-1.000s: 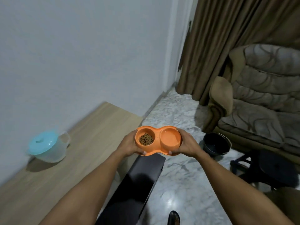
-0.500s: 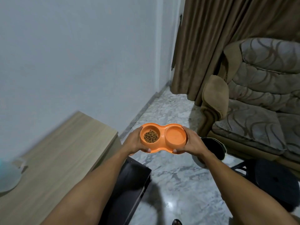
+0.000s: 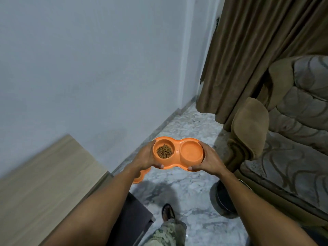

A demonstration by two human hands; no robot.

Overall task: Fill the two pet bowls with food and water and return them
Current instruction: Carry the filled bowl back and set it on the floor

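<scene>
I carry an orange double pet bowl (image 3: 177, 153) level in front of me, above the marble floor. Its left cup holds brown kibble (image 3: 164, 151); the right cup (image 3: 191, 151) looks smooth and orange, and water in it cannot be made out. My left hand (image 3: 144, 157) grips the bowl's left end, thumb on the near rim. My right hand (image 3: 208, 160) grips the right end the same way. A second orange bowl (image 3: 141, 176) lies on the floor by the wall, mostly hidden under my left forearm.
A light wooden tabletop (image 3: 44, 183) is at lower left, with a dark stool or bench (image 3: 131, 215) beside it. A brown patterned armchair (image 3: 287, 142) and curtain (image 3: 248, 55) fill the right. A dark round object (image 3: 221, 196) sits on the floor by the armchair. My foot (image 3: 167, 212) stands on the marble floor (image 3: 186, 189).
I have walked forward past the table; the lidded container has left the view. The second orange bowl on the floor has come into sight. Both hands keep holding the bowl.
</scene>
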